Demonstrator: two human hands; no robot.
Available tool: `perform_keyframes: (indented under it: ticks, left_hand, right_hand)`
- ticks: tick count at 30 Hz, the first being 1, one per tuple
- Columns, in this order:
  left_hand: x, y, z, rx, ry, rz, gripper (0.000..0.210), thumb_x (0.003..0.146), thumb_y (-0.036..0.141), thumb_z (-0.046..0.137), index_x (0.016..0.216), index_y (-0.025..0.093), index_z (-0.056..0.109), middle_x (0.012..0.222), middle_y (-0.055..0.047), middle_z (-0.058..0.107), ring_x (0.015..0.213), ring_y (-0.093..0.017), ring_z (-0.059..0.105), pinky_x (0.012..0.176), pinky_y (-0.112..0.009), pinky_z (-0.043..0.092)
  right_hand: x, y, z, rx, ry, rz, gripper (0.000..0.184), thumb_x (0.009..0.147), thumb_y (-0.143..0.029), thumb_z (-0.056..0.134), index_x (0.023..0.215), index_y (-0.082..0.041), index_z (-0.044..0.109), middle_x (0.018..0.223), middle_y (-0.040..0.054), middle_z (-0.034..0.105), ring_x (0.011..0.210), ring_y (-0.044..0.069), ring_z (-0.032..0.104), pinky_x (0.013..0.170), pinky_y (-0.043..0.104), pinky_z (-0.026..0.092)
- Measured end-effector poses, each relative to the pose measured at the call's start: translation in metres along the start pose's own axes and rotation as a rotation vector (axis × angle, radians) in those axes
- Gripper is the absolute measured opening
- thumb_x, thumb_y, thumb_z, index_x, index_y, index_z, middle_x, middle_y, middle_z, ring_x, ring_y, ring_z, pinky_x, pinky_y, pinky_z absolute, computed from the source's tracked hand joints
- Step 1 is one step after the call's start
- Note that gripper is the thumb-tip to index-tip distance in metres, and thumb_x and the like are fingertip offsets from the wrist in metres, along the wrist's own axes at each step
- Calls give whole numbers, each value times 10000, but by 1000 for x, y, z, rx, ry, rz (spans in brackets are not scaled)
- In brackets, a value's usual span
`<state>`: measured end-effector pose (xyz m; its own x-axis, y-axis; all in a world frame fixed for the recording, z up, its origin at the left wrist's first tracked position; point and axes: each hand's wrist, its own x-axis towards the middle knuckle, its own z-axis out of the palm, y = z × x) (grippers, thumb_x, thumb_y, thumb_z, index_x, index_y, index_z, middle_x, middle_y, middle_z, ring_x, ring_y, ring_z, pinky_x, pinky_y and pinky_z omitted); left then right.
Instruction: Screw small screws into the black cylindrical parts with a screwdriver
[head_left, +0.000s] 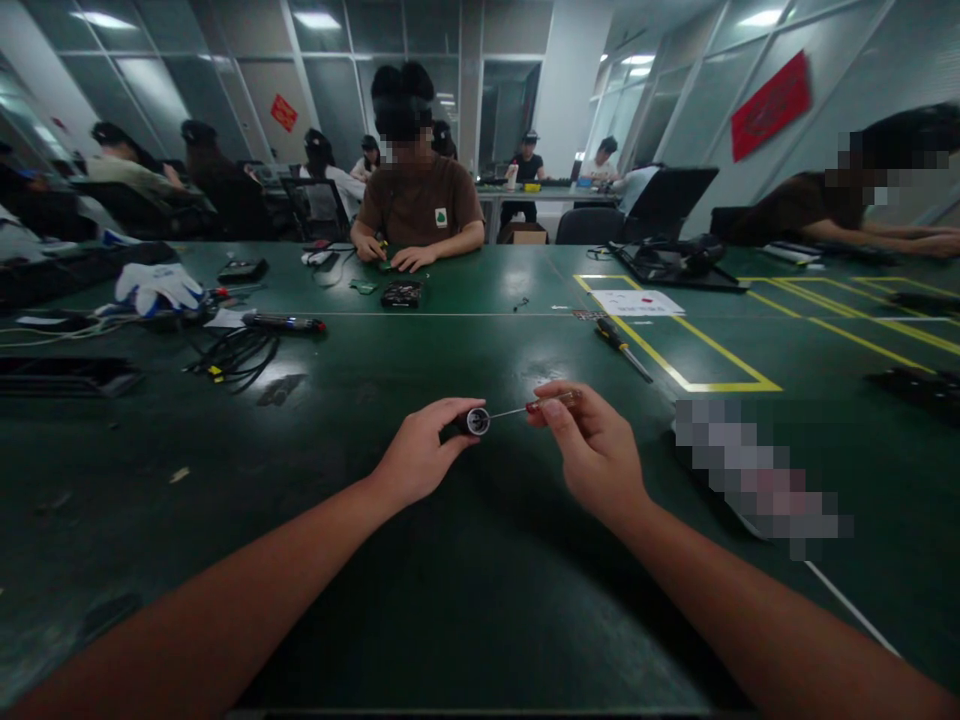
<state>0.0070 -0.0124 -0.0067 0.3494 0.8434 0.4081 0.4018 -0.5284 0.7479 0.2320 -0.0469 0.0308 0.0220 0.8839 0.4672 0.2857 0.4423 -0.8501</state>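
Between thumb and fingers, my left hand (421,450) grips a small dark cylinder (475,422) whose round, silvery open end faces me. What kind of part it is I cannot make out. My right hand (600,445) is closed on the clear, red-collared handle of a small screwdriver (536,406). Its thin metal shaft points left, and the tip meets or enters the cylinder's open end. Both hands are held above the green table (450,600). Fingers hide most of the cylinder's body and part of the screwdriver handle.
A larger yellow-black screwdriver (624,348) lies beyond my right hand, near a paper sheet (637,302). A blurred object (750,480) rests at right. Left are black cables (236,355), a pen-like tool (283,323) and white gloves (159,290). A person (420,200) works opposite.
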Motion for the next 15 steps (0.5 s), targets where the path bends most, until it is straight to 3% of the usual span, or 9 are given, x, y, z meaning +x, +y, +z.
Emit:
perform_keyframes:
  ticks: [6,10,15]
  left_hand:
    - [1,-5,1,-42,14,-6,510,896,110,709,1377,271,652,1397,-53,679,1309,-234,628,1174,-464,479]
    - [1,-4,1,-42,20,-6,448,889,104,721,1314,242,691,1343,-59,704,1272,-232,644,1164,-464,484]
    - [1,-5,0,-45,23,6,420,888,115,723,1285,252,706,1305,-58,716,1244,-238,655,1144,-463,496]
  right_hand:
    - [-2,-1,-1,-22,-41,-37,277,987,-496,623,1086,-251,706,907,56,772,829,232,765,769,378,607]
    - [-2,0,-1,23,-64,-35,256,979,-475,636,1089,-255,709,932,59,776,842,234,764,760,373,599]
    - [-2,-4,-4,-42,-118,-60,239,1000,-426,603,1114,-243,705,757,17,731,767,215,730,734,351,559]
